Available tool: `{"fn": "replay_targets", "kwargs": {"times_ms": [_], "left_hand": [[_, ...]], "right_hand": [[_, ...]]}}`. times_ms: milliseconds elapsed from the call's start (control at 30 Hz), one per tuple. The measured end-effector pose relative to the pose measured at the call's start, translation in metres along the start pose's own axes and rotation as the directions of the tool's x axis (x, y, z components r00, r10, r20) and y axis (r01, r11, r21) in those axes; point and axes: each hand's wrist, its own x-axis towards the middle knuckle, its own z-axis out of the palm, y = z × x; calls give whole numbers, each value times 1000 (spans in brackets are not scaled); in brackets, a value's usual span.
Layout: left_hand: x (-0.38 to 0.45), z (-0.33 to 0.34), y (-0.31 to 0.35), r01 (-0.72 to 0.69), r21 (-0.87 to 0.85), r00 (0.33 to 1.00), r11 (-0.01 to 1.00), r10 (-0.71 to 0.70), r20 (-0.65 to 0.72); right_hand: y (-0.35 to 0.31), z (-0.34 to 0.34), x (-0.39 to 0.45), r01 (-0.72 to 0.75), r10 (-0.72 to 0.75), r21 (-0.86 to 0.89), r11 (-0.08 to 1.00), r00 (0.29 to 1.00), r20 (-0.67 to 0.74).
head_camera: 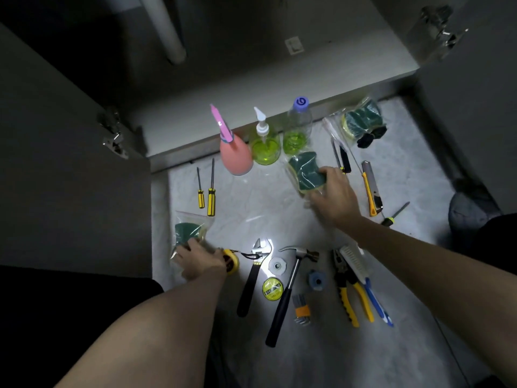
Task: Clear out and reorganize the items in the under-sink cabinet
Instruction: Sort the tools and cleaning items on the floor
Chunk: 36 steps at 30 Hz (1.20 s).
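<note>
Both forearms are bare, no sleeves, watch or rings visible.

You have bare floor (260,203) in the middle to pass through, hemmed by the three bottles (264,141) at the cabinet edge, two screwdrivers (205,191) on the left, the utility knife (370,189) on the right, and the hammer (288,292) and wrench (253,275) nearest you.

The left hand (200,259) covered part of the yellow tape measure (232,261). The far pipe (165,26) was cut off by the top edge and blurred.
</note>
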Motion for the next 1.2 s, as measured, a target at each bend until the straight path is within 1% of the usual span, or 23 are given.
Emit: {"fn": "replay_targets", "kwargs": {"times_ms": [67,133,200,267,333,367,433,500,567,600,667,733,800,900,967,1033,1133,1200], "left_hand": [[1,6,-1,16,-12,999,1000,-15,40],[2,9,-3,-8,14,997,1000,6,74],[2,8,-4,-26,39,992,999,21,122],[2,7,-3,-53,38,985,998,46,168],[1,7,0,-73,-33,983,997,78,169],[0,5,1,-58,-114,985,992,76,157],[-2,1,7,17,-274,991,962,21,134],[1,-6,12,76,-333,994,940,-47,97],[3,-11,17,59,-346,998,936,-46,46],[3,-13,22,8,-353,1000,936,-4,12],[1,-15,39,-168,-353,986,921,163,-44],[-7,-10,62,-336,-338,938,879,343,-41],[-18,2,88,-422,-331,894,844,448,2],[-34,29,129,-495,-346,829,797,552,86],[-39,47,153,-490,-370,809,789,570,144],[-40,61,170,-444,-378,813,812,543,210],[-37,72,188,-385,-354,832,852,486,267],[-36,72,197,-372,-269,854,888,441,276]], "right_hand": [[-4,8,6,-1,0,-7,1000,1000,-29],[-2,9,12,-58,58,-22,998,998,-35],[4,7,15,-102,105,-86,991,994,34],[10,2,13,-114,131,-148,982,985,113],[15,-1,11,-117,140,-165,979,981,133],[17,-2,8,-117,139,-171,978,983,122],[20,-7,1,-124,146,-186,975,983,111],[22,-8,-3,-123,148,-176,977,980,133],[26,-11,-5,-120,134,-118,986,985,113],[27,-13,-4,-116,122,-75,990,989,84],[30,-20,4,-109,109,14,994,994,2],[32,-29,16,-121,126,62,991,989,-83],[36,-42,36,-148,156,68,987,979,-128],[50,-63,74,-209,220,77,975,960,-174],[61,-78,103,-269,281,86,959,936,-212],[69,-87,130,-327,334,71,942,918,-215],[79,-91,165,-370,368,23,929,915,-162],[78,-89,183,-363,360,-2,932,925,-124]]}}
